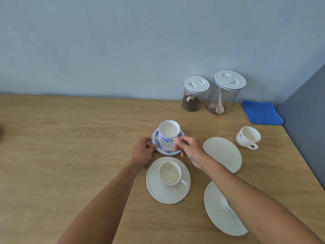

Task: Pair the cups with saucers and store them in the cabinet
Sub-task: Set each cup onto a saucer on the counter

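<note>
Seen from the head camera, the blue-and-white floral porcelain cup (169, 132) sits on its matching blue-patterned saucer (166, 152) on the light wooden table (70, 155). The left hand (143, 153) pinches the saucer's left rim with curled fingers, and the right hand (189, 148) pinches the cup's handle. Nearer, a plain white cup (169, 173) stands on a round white saucer (167, 195). A bare white saucer (223, 153) lies to the right, with a lone white logo cup (248, 136) beyond it.

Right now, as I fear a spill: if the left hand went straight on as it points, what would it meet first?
The left hand grips the rim of the blue saucer; going on, it would probably meet the blue cup standing on that saucer first.
</note>
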Demonstrator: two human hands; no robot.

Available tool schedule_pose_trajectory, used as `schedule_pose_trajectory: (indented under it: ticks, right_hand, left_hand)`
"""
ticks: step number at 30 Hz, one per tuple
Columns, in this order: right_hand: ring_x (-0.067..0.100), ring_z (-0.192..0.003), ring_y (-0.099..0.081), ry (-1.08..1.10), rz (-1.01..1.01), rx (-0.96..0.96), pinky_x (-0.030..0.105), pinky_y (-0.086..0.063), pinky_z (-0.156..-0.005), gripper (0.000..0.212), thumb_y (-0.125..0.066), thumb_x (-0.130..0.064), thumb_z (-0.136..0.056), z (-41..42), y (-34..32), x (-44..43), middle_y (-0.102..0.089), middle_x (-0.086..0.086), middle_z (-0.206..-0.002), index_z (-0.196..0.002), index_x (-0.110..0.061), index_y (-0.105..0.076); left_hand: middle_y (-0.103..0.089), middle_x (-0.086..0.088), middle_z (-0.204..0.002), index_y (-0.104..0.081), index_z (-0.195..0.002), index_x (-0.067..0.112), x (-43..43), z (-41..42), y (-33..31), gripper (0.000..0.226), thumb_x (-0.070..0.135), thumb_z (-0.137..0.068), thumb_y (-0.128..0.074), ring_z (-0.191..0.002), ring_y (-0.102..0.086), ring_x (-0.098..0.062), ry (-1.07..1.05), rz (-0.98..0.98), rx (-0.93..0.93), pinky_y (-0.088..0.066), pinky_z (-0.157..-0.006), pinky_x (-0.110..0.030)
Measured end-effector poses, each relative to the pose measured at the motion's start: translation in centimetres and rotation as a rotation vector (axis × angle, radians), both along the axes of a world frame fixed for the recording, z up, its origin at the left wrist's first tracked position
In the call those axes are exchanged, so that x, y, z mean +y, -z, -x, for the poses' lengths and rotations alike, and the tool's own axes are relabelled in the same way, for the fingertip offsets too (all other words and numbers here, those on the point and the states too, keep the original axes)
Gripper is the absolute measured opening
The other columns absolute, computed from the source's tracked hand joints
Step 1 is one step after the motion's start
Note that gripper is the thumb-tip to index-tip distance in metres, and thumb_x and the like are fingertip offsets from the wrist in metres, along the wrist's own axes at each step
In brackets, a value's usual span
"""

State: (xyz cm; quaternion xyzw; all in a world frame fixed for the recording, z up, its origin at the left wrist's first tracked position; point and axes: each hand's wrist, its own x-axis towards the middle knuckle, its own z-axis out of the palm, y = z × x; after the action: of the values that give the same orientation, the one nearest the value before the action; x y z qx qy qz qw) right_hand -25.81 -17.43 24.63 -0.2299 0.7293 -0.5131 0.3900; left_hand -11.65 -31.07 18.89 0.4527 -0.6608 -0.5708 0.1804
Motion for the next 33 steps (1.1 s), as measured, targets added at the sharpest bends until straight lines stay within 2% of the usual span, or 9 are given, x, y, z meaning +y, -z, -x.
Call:
schedule_pose_trajectory:
  ticks: [6,14,18,22,25,29,31,33]
  right_hand:
    - [0.015,-0.072,-0.066,-0.009,-0.025,0.009,0.023,-0.043,-0.050,0.017,-0.058,-0.015,-0.099,-0.6,0.3,0.2,-0.071,0.006,-0.074,-0.086,-0.016,-0.069]
    - [0.015,-0.072,-0.067,0.008,-0.045,-0.033,0.023,-0.042,-0.049,0.017,-0.059,-0.017,-0.099,-0.8,1.1,0.7,-0.072,0.008,-0.076,-0.088,-0.011,-0.069]
    - [0.012,-0.064,-0.065,0.008,-0.065,-0.015,0.023,-0.041,-0.046,0.018,-0.061,-0.021,-0.098,-0.7,1.2,0.9,-0.071,0.008,-0.079,-0.090,-0.008,-0.070]
    - [0.010,-0.054,-0.059,0.023,-0.095,-0.006,0.021,-0.038,-0.043,0.012,-0.068,-0.028,-0.093,-0.3,1.0,1.1,-0.069,0.003,-0.076,-0.095,-0.017,-0.071]
    - [0.010,-0.056,-0.061,0.018,-0.076,-0.023,0.022,-0.039,-0.044,0.018,-0.072,-0.032,-0.090,0.3,0.5,1.8,-0.071,0.007,-0.084,-0.101,-0.018,-0.068]
    - [0.005,-0.061,-0.067,0.021,-0.136,0.196,0.021,-0.044,-0.051,0.028,-0.073,-0.041,-0.087,2.8,-1.1,4.7,-0.071,0.002,-0.092,-0.107,-0.023,-0.066]
    - [0.005,-0.060,-0.066,0.077,-0.149,0.298,0.020,-0.044,-0.055,0.029,-0.073,-0.042,-0.086,4.6,-1.7,6.8,-0.071,0.001,-0.090,-0.107,-0.024,-0.065]
    - [0.009,-0.061,-0.065,0.180,-0.124,0.328,0.022,-0.047,-0.058,0.029,-0.073,-0.039,-0.087,6.6,-2.2,9.3,-0.070,0.003,-0.089,-0.108,-0.022,-0.065]
  left_hand:
    - [-0.064,0.008,-0.067,-0.062,-0.100,0.022,-0.1,0.0,0.1,0.016,0.023,-0.087,-0.072,-0.052,-0.053,-0.003,0.010,0.022,-0.012,-0.047,-0.064,-0.033]
    - [-0.066,0.008,-0.071,-0.062,-0.103,0.022,0.1,-0.3,-0.4,0.018,0.024,-0.088,-0.070,-0.057,-0.055,-0.005,0.009,0.002,-0.021,-0.048,-0.065,-0.030]
    - [-0.067,0.006,-0.073,-0.062,-0.105,0.021,0.3,-0.3,-0.6,0.019,0.024,-0.088,-0.070,-0.054,-0.054,-0.004,0.012,0.016,-0.033,-0.048,-0.064,-0.030]
    - [-0.069,-0.006,-0.084,-0.059,-0.109,0.019,0.3,-0.9,-1.6,0.024,0.027,-0.089,-0.070,-0.047,-0.052,-0.008,0.009,0.019,-0.049,-0.046,-0.048,-0.019]
    - [-0.066,-0.004,-0.080,-0.058,-0.112,0.017,0.2,-1.7,-2.6,0.032,0.034,-0.088,-0.069,-0.054,-0.055,-0.011,-0.038,0.088,-0.091,-0.050,-0.053,-0.027]
    - [-0.064,0.000,-0.078,-0.059,-0.112,0.017,0.5,-0.8,-5.5,0.028,0.032,-0.090,-0.066,-0.070,-0.059,-0.008,-0.021,0.277,-0.067,-0.041,-0.062,-0.018]
    - [-0.065,-0.001,-0.082,-0.059,-0.112,0.020,1.0,0.8,-7.5,0.026,0.033,-0.090,-0.066,-0.071,-0.060,-0.014,0.073,0.294,-0.030,-0.044,-0.065,-0.024]
    - [-0.066,-0.002,-0.086,-0.059,-0.111,0.023,2.1,3.0,-9.3,0.024,0.034,-0.090,-0.065,-0.065,-0.061,-0.017,0.176,0.285,-0.019,-0.046,-0.062,-0.026]
